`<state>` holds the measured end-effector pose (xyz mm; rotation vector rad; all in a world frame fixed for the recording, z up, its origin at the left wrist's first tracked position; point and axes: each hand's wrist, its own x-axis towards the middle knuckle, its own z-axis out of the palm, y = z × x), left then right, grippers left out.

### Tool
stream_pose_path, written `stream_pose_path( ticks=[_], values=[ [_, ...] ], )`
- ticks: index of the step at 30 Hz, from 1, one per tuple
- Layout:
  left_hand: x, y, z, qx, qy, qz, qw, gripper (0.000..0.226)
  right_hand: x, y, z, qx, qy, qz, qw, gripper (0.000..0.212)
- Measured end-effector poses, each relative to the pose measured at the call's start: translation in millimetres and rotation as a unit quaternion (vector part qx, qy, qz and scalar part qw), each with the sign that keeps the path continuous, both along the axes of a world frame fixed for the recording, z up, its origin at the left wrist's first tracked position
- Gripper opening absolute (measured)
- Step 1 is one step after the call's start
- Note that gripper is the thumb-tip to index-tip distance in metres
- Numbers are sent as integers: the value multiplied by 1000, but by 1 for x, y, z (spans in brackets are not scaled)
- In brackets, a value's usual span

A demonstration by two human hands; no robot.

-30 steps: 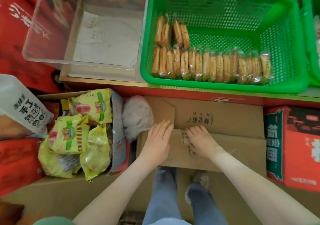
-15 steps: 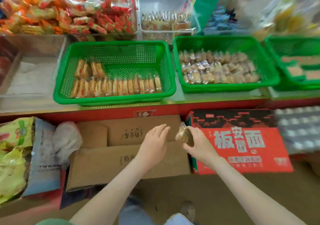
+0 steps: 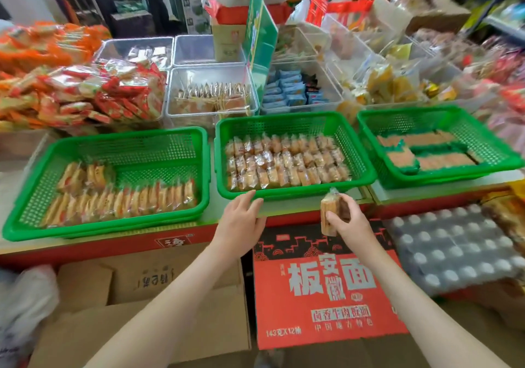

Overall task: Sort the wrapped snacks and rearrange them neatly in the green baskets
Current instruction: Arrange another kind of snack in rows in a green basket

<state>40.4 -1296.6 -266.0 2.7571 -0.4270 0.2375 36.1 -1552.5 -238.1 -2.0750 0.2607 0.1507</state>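
Item: one clear-wrapped brown layered snack (image 3: 331, 206), held upright in front of the middle green perforated plastic basket (image 3: 295, 118).
Right hand (image 3: 352, 223) grips the snack, fingers curled round it, above a red printed noodle carton (image 3: 326, 291). Left hand (image 3: 241, 220) is empty with fingers straight, near the basket's front rim.

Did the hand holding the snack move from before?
Yes. The right hand moved right, off the cardboard box, and holds the snack near the middle basket.
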Motion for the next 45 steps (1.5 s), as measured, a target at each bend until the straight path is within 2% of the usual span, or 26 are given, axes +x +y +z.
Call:
stream_pose_path(
  ticks=[4, 8, 10, 13, 16, 19, 21, 25, 27, 32, 35, 38, 42, 45],
  values=[
    [54, 5, -5, 23, 11, 42, 999, 41, 51, -6, 0, 42, -27, -15, 999, 55],
    [96, -2, -14, 26, 26, 36, 999, 38, 105, -21, 10, 53, -64, -32, 996, 47],
    [111, -12, -19, 25, 35, 29, 999, 44, 130, -38, 13, 38, -52, -52, 997, 47],
    [127, -31, -25, 72, 111, 11, 991, 56, 157, -69, 6, -32, 1, -47, 998, 51],
    [136, -42, -37, 102, 201, 12, 974, 61, 169, -82, -2, -102, 41, 14, 994, 55],
    [134, -43, -46, 97, 212, 27, 972, 79, 176, -87, -8, -196, 36, 84, 976, 54],
    [133, -42, -46, 88, 200, 32, 975, 87, 181, -96, -11, -269, 15, 108, 957, 57],
    [134, -46, -44, 81, 185, 51, 978, 80, 193, -123, -15, -421, 22, 201, 884, 67],
    [137, -52, -44, 76, 184, 80, 977, 77, 199, -135, -14, -422, 34, 228, 877, 65],
    [165, -107, -31, 75, 120, 63, 988, 47, 216, -152, -11, -342, 48, 240, 907, 62],
    [191, -166, -21, 71, 132, -30, 988, 50, 219, -157, -12, -314, 52, 253, 914, 62],
    [208, -216, -27, 86, 160, -107, 977, 53, 218, -158, -14, -324, 21, 276, 905, 58],
    [221, -243, -43, 152, 171, -100, 968, 69, 219, -159, -22, -331, -10, 289, 898, 54],
    [222, -244, -46, 183, 166, -92, 965, 68, 223, -159, -27, -345, -18, 304, 888, 54]
  ],
)
